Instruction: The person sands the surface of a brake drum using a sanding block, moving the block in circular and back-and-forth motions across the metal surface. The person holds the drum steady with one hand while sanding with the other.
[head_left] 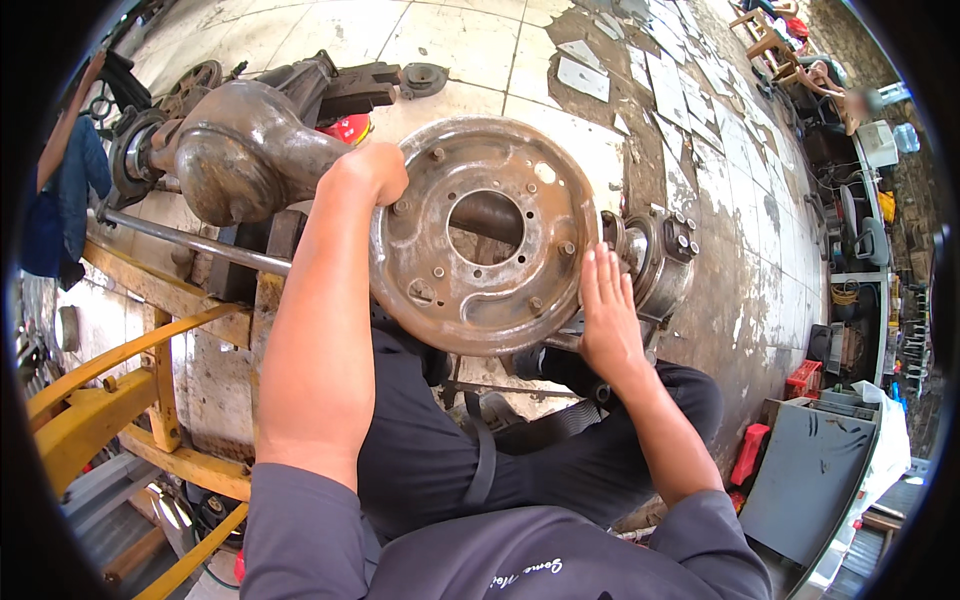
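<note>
A round, worn brake backing plate [410, 255] of brown-grey metal stands before me, with a large centre hole and several small bolts and holes. My left hand [374, 172] is closed on its upper left rim; the fingertips are hidden behind the plate. Against the lower right edge lies my right hand [608, 312], fingers stretched out and flat. Just beyond that hand sits a greasy hub [665, 262] with bolts on its face. To the left of my left arm is a heavy axle housing [235, 150] with a bulging round middle.
A yellow metal frame [100, 400] and a long steel rod [195, 240] lie at the left. Someone in blue [70, 190] is at the far left edge. Broken tiles [585, 75] cover the floor ahead. A grey cabinet [805, 480] and a red object [748, 455] stand at the right.
</note>
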